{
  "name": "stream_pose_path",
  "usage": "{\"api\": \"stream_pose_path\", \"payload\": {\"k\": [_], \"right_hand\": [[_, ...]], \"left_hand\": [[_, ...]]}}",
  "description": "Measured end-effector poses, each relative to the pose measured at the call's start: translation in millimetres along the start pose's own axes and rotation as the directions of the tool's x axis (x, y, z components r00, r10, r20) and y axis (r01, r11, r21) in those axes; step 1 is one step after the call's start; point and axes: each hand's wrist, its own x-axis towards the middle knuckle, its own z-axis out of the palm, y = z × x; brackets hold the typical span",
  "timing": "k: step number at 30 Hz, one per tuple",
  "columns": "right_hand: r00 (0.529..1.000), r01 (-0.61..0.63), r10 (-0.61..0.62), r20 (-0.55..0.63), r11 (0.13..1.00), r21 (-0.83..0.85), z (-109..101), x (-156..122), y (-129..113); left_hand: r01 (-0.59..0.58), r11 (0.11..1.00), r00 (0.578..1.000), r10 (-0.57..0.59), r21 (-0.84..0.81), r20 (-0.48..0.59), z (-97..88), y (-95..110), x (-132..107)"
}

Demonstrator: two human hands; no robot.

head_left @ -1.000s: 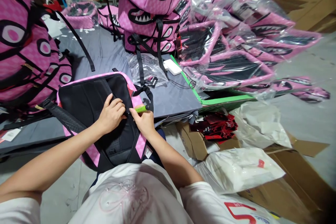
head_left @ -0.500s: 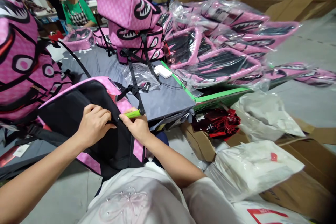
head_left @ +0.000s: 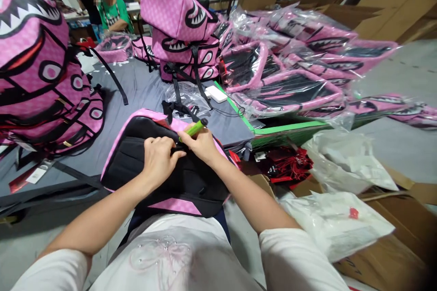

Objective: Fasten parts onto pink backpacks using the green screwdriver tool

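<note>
A pink backpack [head_left: 177,182] lies black back panel up at the near edge of the grey table [head_left: 143,86], partly over my lap. My left hand [head_left: 159,159] is closed, pinching the black strap or fabric on the panel. My right hand [head_left: 201,144] is closed round a green pen-shaped tool [head_left: 194,129], its tip close to where my left fingers pinch. Both hands touch the backpack and nearly meet.
Piled pink shark-face backpacks [head_left: 37,68] stand at left and another stack [head_left: 180,32] at the back. Bagged backpacks [head_left: 290,68] cover the right side. A white box [head_left: 216,94] lies on the table. Cardboard boxes and white bags [head_left: 327,218] sit at lower right. A person in green [head_left: 114,9] works behind.
The backpack has shifted right and towards me, lying flatter. Both hands moved right with it; the green tool now points up and right.
</note>
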Motion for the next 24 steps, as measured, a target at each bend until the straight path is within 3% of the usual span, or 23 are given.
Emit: {"api": "stream_pose_path", "payload": {"k": [2,4,5,7,9,11,14,19,22,24], "right_hand": [[0.998,-0.041,0.043,-0.042,0.998,0.044,1,-4,17],[0.995,-0.083,0.088,-0.043,0.989,0.122,1,-8,27],[0.993,-0.108,0.116,-0.036,0.977,0.181,0,-10,31],[0.990,-0.117,0.134,-0.037,0.950,0.290,1,-12,35],[0.996,-0.038,0.059,-0.064,0.956,0.291,6,-12,38],[0.992,0.084,-0.065,-0.105,0.978,0.193,16,-10,40],[0.969,0.210,-0.203,-0.139,0.977,0.033,36,-8,42],[0.957,0.242,-0.248,-0.149,0.968,-0.060,55,-27,34],[0.952,0.267,-0.268,-0.148,0.963,-0.029,50,-44,31],[0.948,0.288,-0.287,-0.139,0.957,-0.012,43,-48,33]], "left_hand": [[-0.080,0.997,0.988,0.079,0.003,0.131,2.8,-2,8],[-0.138,0.990,0.967,0.141,-0.028,0.210,-9.5,-10,19],[-0.153,0.988,0.971,0.155,-0.023,0.181,-18.8,-16,26],[-0.165,0.985,0.986,0.164,0.059,0.023,-36.3,-31,43],[-0.180,0.970,0.980,0.191,0.162,-0.052,-45.1,-50,65],[-0.197,0.964,0.979,0.182,0.180,0.096,-42.7,-68,86],[-0.203,0.962,0.925,0.127,0.184,0.360,-28.6,-84,106],[-0.180,0.908,0.942,0.047,0.379,0.333,-13.8,-71,109],[-0.118,0.903,0.938,-0.035,0.414,0.345,-10.1,-58,105],[-0.158,0.907,0.941,0.018,0.391,0.339,-8.7,-53,99]]}}
